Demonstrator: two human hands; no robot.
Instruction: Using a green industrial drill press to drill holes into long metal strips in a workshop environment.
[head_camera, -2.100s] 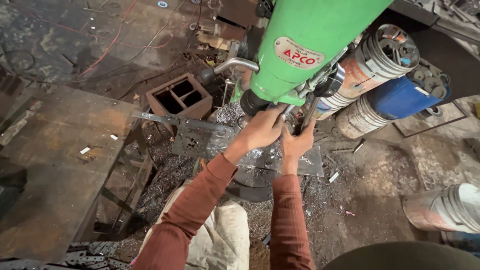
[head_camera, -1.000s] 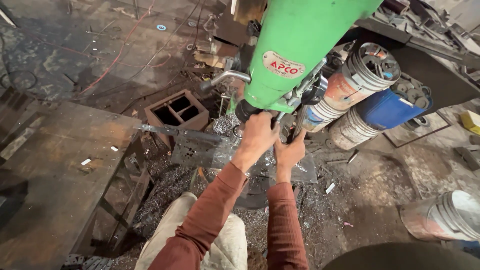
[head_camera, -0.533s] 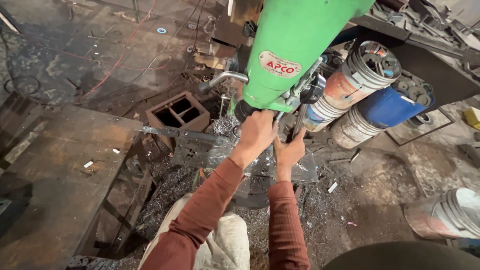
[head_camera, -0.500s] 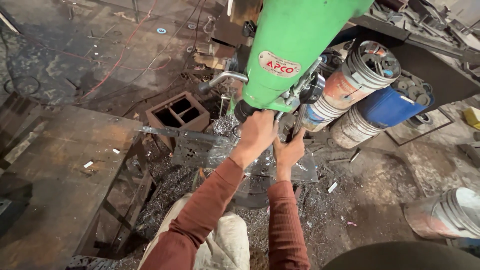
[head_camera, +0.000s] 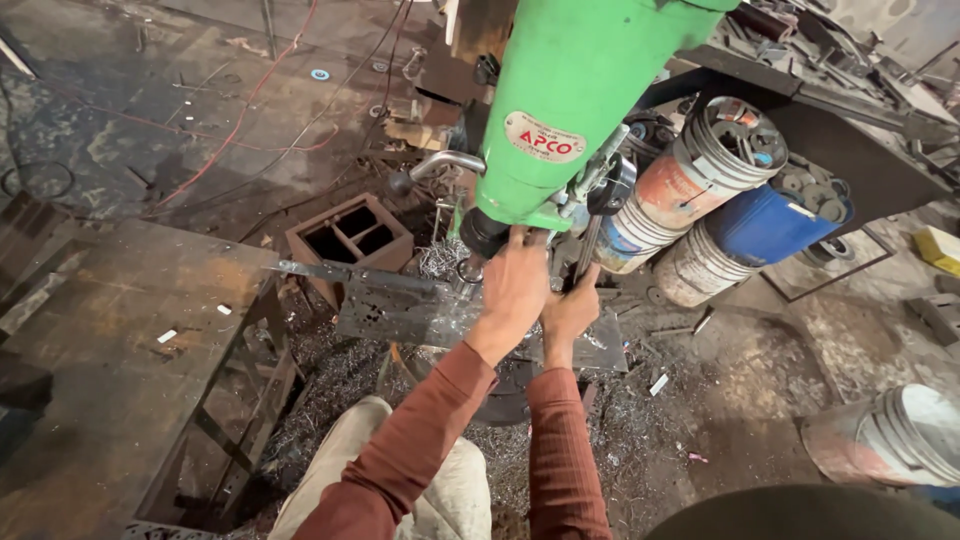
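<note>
Two hands (head_camera: 535, 295) work above a shavings-strewn floor (head_camera: 640, 440).

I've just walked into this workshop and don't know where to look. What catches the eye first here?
The big green drill press head fills the upper middle, and both hands reach up under it: the left hand at the chuck, the right hand beside it. To the right lie stacked buckets, one blue, and curly metal shavings cover the floor below.
</note>
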